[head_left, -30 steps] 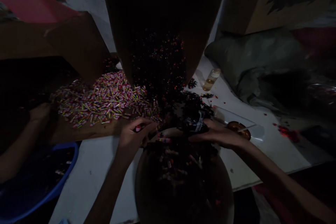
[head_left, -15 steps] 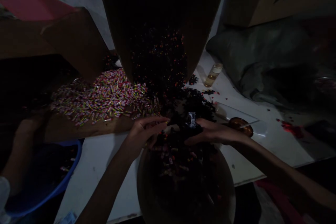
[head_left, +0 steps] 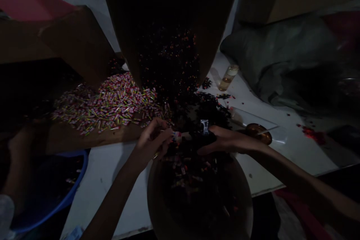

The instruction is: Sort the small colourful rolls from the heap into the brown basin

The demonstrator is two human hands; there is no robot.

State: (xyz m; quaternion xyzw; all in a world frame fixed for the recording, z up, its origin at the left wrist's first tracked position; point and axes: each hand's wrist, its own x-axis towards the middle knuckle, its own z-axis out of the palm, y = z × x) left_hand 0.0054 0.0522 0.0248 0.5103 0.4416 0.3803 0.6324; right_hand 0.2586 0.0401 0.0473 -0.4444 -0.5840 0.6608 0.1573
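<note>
- The left hand is bent over the far left rim of a large round bowl, fingers curled and thumb drawn close to the forefinger; the palm side is mostly hidden.
- A small labelled piece, pinkish and pale, lies right at the left fingertips; blur and gloom leave it unclear whether they pinch it.
- The right hand reaches over the bowl's far right side, thumb and fingers apart with dark material between them; whether they grip any of it I cannot tell.
- A small shiny, pale item shows at the right fingertips, too blurred to identify.
- The bowl's near edge is cut off below; small labelled pieces show on its dark contents, the rest sunk in shadow.
- Beyond the hands, dark pieces spill from a tall cardboard box, its top out of frame and its depth black.
- To the left lies a heap of pink-and-yellow pieces, its far side lost in shadow.
- At the left edge, a co-worker's forearm hangs over a blue tub; the hand is barely discernible.
- On the right, a clear plastic container partly overlaps a round amber object.
</note>
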